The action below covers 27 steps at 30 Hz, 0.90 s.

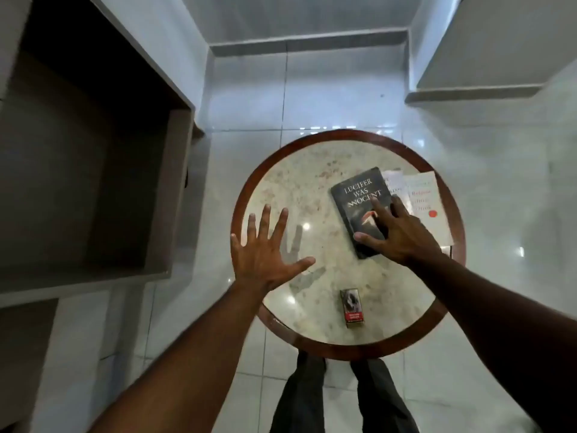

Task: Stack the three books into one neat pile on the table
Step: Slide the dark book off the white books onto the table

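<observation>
Marble-patterned and round, the pale stone surface (312, 189) with its dark reddish wooden rim is filling the middle of the head view, standing on a glossy white tiled floor (343, 98). Right of centre, a dark grey paperback book with white title lettering (359, 201) is lying tilted on the surface, its right edge overlapping a white book (395, 185) of which only a strip is showing. Just right of that, a white book with red lettering and a red dot (427, 207) is lying near the rim of the surface. The right hand (396, 232) is resting on the lower part of the dark book, fingers spread and thumb pressing its cover, not closed around it. The left hand (265, 251) is hovering over the left part of the surface, wide open with fingers splayed, holding nothing, and well apart from the books. Near the lower edge of the surface a small dark box with a red label (352, 307) is lying alone. A grey shelf unit (93, 182) is occupying the upper left of the frame.
</observation>
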### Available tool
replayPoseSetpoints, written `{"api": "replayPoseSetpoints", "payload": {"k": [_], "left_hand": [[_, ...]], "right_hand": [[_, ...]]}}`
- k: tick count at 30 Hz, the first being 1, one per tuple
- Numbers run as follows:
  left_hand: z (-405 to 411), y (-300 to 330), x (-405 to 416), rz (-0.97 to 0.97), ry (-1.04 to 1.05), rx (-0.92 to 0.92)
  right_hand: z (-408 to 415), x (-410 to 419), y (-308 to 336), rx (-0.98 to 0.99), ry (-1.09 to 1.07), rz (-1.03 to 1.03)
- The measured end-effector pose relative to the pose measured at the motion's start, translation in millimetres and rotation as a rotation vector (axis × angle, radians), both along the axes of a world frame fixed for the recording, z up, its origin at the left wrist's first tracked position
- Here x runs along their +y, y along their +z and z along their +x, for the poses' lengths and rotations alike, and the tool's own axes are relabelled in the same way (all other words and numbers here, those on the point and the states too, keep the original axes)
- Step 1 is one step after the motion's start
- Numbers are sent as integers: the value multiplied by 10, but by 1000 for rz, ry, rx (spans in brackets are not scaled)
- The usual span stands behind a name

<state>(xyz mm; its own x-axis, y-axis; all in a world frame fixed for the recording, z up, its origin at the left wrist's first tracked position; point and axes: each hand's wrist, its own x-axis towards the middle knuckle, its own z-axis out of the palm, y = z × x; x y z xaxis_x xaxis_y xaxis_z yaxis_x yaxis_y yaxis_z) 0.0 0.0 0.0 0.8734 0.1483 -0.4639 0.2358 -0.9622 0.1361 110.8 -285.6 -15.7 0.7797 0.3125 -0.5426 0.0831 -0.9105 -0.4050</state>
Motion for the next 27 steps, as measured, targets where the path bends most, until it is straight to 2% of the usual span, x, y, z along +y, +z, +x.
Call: {"api": "replayPoseSetpoints", "payload": {"k": [1, 10, 13, 19, 23, 27], "left_hand": [[-23, -118, -39, 4, -6, 48], [-350, -1251, -200, -26, 33, 74], [-440, -1447, -293, -21, 53, 43], [-523, -1639, -345, 8, 55, -59], [-546, -1692, -323, 11, 53, -91], [-572, -1721, -313, 15, 57, -107]], "right_hand": [[10, -24, -125, -14, -4, -4], [132, -102, -909, -187, -179, -53], [238, -76, -906, -154, -235, 8], [504, -130, -773, 19, -351, -13], [603, -134, -688, 277, -559, 275], [625, 152, -673, 282, -595, 485]]}}
